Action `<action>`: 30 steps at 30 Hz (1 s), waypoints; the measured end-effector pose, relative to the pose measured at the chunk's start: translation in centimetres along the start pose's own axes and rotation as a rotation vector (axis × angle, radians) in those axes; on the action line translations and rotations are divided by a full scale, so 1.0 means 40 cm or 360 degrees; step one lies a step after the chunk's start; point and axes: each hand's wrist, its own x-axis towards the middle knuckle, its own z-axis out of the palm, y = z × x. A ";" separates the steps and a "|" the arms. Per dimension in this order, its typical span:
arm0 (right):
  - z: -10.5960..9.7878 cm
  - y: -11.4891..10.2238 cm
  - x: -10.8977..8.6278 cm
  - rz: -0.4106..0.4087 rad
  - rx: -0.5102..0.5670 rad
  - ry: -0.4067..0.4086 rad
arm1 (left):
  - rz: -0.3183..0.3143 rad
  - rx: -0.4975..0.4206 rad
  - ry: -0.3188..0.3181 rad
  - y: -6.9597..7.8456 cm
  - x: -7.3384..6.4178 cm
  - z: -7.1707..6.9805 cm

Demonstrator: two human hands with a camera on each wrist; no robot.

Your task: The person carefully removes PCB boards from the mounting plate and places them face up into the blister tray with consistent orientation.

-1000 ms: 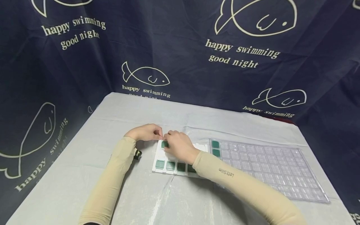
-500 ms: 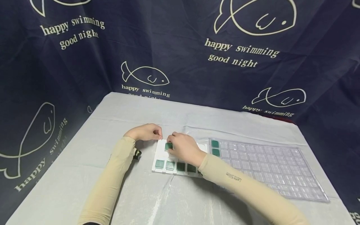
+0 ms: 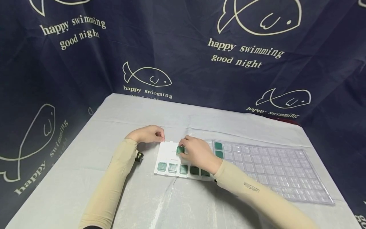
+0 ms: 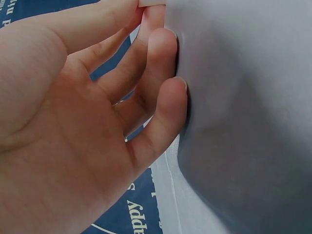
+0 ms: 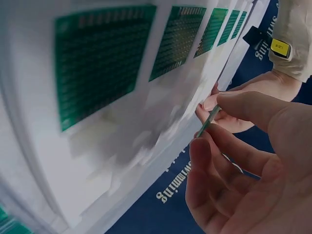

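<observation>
My right hand (image 3: 200, 153) pinches a small green perforated circuit board (image 3: 180, 150) between thumb and fingers, above the far half of the white tray (image 3: 167, 153). In the right wrist view that circuit board (image 5: 208, 121) is seen nearly edge-on. My left hand (image 3: 148, 134) holds the tray's far left corner; in the left wrist view the thumb and index finger of the left hand (image 4: 97, 97) pinch a white edge at the top of the picture. Along the tray's near edge sits a row of several green boards (image 3: 172, 168), its right end partly covered by my right arm.
Right of the white tray lies a clear plastic compartment tray (image 3: 263, 162), with two green boards (image 3: 218, 150) in its far left compartments. A white cloth (image 3: 120, 190) covers the table. A dark blue curtain (image 3: 188, 63) hangs behind.
My right hand has moved right and slightly nearer, carrying the green circuit board away from the white tray's far left corner. The left hand has stayed in place.
</observation>
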 end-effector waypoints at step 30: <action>-0.032 0.075 -0.156 0.0182 0.0055 0.0030 | -0.0050 0.0011 -0.0017 -0.002 0.004 0.002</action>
